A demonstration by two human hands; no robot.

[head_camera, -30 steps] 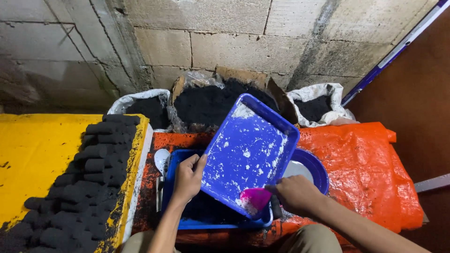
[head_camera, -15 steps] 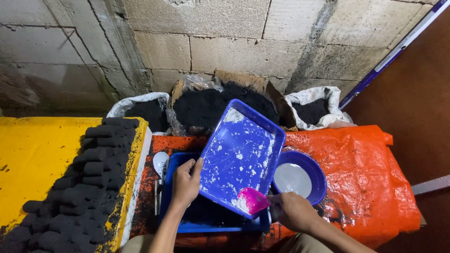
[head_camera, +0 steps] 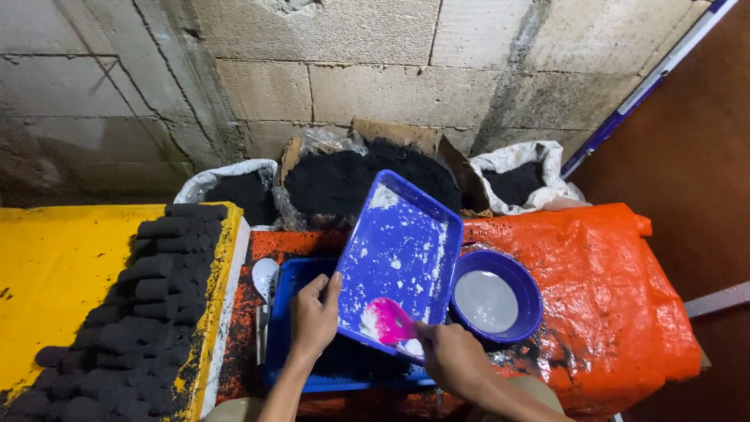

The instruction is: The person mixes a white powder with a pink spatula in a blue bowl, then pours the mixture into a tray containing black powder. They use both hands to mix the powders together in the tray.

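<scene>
Your left hand grips the lower left edge of the blue tray, fingers wrapped over its rim, and holds it tilted steeply, with its far end raised toward the block wall. The tray hangs above a second, deeper blue bin with dark material in it, on the orange sheet covering the counter. Your right hand is closed around the handle of a pink scraper, whose blade lies against the tray's lower inside face, among smears of white powder.

The tray looks like thin, stiff plastic: light, likely to flex a little if pressed hard in the middle, and slick where the powder coats it. The rim is the firm place to hold, as you do now. The scraper seems small and light; a grip near the blade would give more control.

Just beside the tray on your right sits a round blue bowl of pale liquid. Dark pressed briquettes lie in rows on the yellow surface to your left. Sacks of black powder stand against the wall.
</scene>
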